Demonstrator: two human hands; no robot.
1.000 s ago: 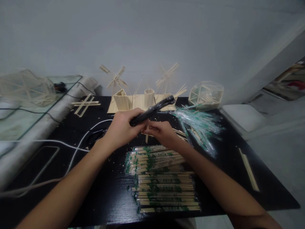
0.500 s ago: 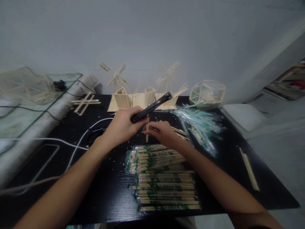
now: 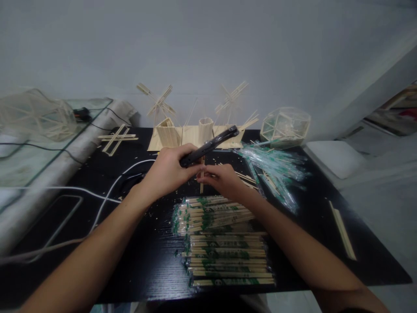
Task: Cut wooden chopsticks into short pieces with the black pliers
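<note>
My left hand (image 3: 172, 167) is closed around a long black hand tool (image 3: 210, 145), whose far end points up and right; its exact kind is unclear. Just right of it, my right hand (image 3: 221, 179) pinches short pale chopsticks (image 3: 202, 184), held upright beneath the tool. The fingertips of both hands nearly meet at these sticks, and the tool's near end is hidden by my left hand. Below the hands lie rows of chopsticks in clear and green wrappers (image 3: 228, 254). Loose chopsticks (image 3: 246, 179) lie behind my right hand.
Stick-built windmill models (image 3: 167, 132) and a stick cup (image 3: 205, 129) stand along the wall. Crumpled wrappers (image 3: 273, 163) and a faceted frame (image 3: 286, 126) are at the right. Crossed sticks (image 3: 117, 138) and a white cable (image 3: 106, 198) lie left. Small chips dot the black table (image 3: 140, 261).
The view has shifted very slightly. Both hands keep nearly the same pose, with the left thumb a little closer to the right fingertips at the chopsticks.
</note>
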